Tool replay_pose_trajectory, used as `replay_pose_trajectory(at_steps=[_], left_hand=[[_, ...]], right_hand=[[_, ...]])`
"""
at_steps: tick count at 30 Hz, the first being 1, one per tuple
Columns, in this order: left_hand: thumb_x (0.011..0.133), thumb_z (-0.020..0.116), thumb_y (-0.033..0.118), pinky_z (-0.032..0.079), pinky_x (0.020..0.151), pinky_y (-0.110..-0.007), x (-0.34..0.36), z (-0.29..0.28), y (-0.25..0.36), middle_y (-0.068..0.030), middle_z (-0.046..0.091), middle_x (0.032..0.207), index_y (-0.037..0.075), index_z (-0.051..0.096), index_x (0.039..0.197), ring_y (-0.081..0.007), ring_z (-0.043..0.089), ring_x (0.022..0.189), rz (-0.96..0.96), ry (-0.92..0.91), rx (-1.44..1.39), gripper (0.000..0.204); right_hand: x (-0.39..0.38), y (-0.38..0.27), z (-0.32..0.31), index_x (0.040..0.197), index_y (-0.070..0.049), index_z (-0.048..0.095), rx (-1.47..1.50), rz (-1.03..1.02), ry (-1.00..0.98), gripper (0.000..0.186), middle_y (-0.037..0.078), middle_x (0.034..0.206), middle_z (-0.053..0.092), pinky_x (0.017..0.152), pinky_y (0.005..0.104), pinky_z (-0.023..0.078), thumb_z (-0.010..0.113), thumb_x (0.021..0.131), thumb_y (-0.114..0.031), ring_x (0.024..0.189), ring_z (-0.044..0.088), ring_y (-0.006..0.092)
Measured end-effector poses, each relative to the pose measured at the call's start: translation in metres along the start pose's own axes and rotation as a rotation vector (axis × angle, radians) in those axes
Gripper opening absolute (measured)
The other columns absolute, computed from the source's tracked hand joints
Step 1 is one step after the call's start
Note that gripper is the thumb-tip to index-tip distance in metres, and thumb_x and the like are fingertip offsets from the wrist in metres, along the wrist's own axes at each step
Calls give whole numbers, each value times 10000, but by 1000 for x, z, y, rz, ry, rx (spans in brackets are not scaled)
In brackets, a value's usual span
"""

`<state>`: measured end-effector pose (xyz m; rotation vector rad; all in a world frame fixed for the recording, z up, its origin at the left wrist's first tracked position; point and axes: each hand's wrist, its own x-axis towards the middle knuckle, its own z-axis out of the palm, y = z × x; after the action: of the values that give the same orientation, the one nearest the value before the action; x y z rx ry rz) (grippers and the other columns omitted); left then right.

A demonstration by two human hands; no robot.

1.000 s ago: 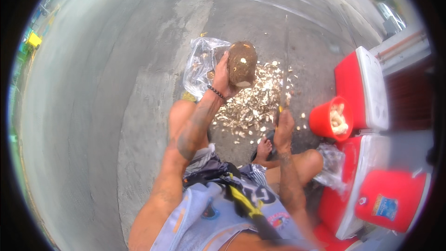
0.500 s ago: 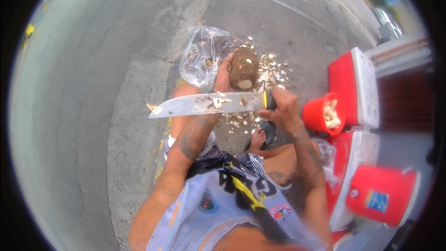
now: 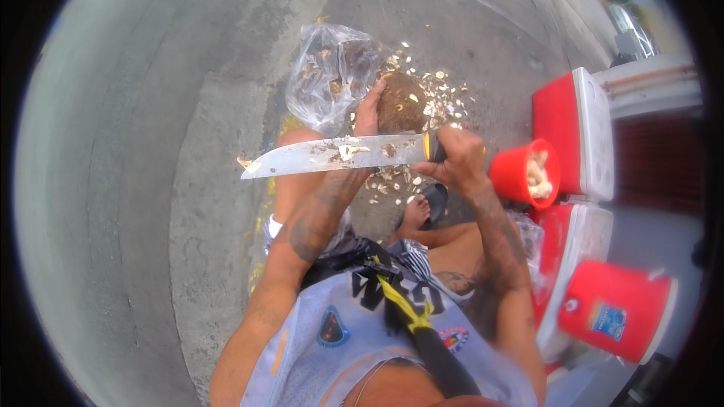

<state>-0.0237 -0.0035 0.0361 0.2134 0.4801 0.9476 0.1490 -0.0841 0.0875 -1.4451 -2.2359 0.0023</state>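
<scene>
My left hand (image 3: 368,109) grips a large brown, rough-skinned root (image 3: 401,102) at my front, partly hidden behind a broad knife (image 3: 309,157). My right hand (image 3: 458,152) is closed on the knife's black and yellow handle. The blade lies level across my left forearm from this viewpoint, its tip pointing left, with pale scraps and brown dirt stuck on it. Beyond the root, many pale peelings (image 3: 441,98) are scattered on the concrete beside a crumpled clear plastic bag (image 3: 317,68) with brown bits in it.
At my right stand a red bucket (image 3: 511,175) holding pale peeled pieces, two red-and-white cooler boxes (image 3: 558,128) and a red round jug (image 3: 618,305). A plastic bag lies by my right knee. My bare foot (image 3: 415,215) and dark sandal are below the knife.
My right hand has raised the knife from low beside the peelings and turned it flat across, tip leftward. The left hand with the root sits slightly differently, now behind the blade.
</scene>
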Motion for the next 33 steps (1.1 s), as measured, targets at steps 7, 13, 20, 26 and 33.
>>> replay_pose_trajectory(at_steps=[7,13,20,26,33], left_hand=[[1027,437,387,590,800,-411,1,-5,-6,-123,657,1106,50,564,1259,-233,674,943,2,0,-16,428],[1020,438,366,590,805,-406,3,-3,-10,-118,657,1098,50,568,1247,-230,674,942,-10,59,0,410],[1011,442,374,587,784,-410,3,0,-14,-115,641,1083,58,569,1219,-224,662,929,-7,46,-38,400],[1005,447,383,585,764,-393,4,-1,-13,-106,641,1060,67,566,1212,-211,660,909,10,69,-25,396],[1032,412,397,580,775,-396,3,0,-13,-113,644,1079,67,566,1215,-220,660,922,22,59,-29,407]], right_hand=[[0,5,1,698,-62,492,-7,-38,-2,750,108,632,509,525,415,455,605,756,-802,560,562,299],[0,8,3,694,-66,490,11,-46,13,751,101,633,514,522,411,455,604,753,-806,555,559,286],[1,10,4,699,-67,498,10,-21,-4,754,102,630,522,522,412,458,588,765,-813,550,561,283],[-1,11,9,707,-68,522,10,-19,-9,753,95,630,545,515,397,465,583,767,-817,544,577,269],[1,13,9,711,-81,558,-24,-40,-3,756,66,609,566,498,362,475,570,765,-835,524,597,223]])
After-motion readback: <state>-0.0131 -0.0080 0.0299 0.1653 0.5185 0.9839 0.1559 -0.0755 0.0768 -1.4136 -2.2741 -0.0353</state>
